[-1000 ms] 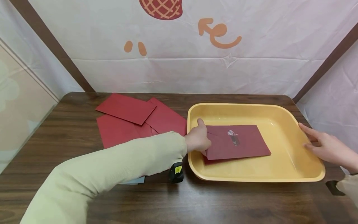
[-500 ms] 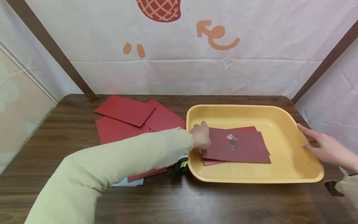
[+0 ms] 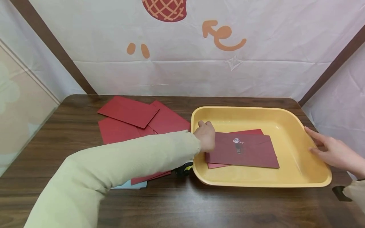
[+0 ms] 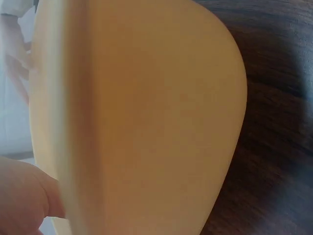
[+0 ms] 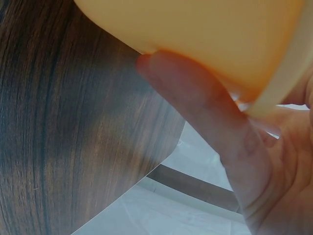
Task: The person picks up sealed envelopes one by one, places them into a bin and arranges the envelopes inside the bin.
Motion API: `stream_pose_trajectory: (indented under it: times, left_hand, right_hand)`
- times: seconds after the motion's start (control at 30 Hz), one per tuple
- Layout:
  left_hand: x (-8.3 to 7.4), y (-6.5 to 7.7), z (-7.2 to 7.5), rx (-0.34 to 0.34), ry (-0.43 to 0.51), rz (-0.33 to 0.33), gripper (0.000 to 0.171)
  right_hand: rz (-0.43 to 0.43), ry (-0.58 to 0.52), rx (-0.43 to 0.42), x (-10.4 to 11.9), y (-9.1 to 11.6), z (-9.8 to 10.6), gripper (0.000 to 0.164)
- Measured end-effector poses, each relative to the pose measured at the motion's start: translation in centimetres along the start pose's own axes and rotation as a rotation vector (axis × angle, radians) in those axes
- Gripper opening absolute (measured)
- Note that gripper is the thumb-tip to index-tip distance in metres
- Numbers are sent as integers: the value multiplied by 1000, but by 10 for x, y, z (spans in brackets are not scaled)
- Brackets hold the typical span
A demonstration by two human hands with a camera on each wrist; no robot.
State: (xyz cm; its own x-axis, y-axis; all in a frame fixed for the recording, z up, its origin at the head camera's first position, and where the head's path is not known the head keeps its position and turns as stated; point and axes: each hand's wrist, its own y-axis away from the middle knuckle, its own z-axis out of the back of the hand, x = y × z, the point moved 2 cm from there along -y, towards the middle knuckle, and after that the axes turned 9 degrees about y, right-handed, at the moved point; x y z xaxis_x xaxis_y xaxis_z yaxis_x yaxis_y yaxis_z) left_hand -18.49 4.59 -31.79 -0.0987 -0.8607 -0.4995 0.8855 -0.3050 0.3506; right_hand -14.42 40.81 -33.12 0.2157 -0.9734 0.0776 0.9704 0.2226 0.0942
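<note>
Red envelopes (image 3: 248, 152) are held in a yellow tray (image 3: 293, 152), gripped at one end by the right hand (image 3: 332, 150). Whether any is pinched by the bent-fingered left hand (image 3: 206, 137) cannot be told.

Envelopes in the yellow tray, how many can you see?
2: a maroon envelope on top, and a brighter red envelope partly covered beneath it; more may be hidden.

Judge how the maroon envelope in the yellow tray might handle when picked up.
Likely light: the maroon envelope looks thin and flat. Probably fairly stiff, since its edges appear straight. It may slide easily over the red envelope beneath, as the two lie askew, apparently loose.
</note>
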Motion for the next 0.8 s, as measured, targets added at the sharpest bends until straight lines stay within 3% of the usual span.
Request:
stream_pose_trajectory:
  times: [0.3,0.53,0.7,0.8]
  left_hand:
    - [9,11,12,-29,108,-94,59]
    - [25,29,25,-118,314,-247,34]
    - [35,45,32,-197,485,-252,26]
    - [44,51,35,-229,539,-248,28]
  right_hand:
    - [-5,-16,19,2,0,-1,72]
    - [3,-8,-2,3,1,1,74]
    - [1,-4,3,2,1,0,73]
    - [-6,-7,12,2,0,0,74]
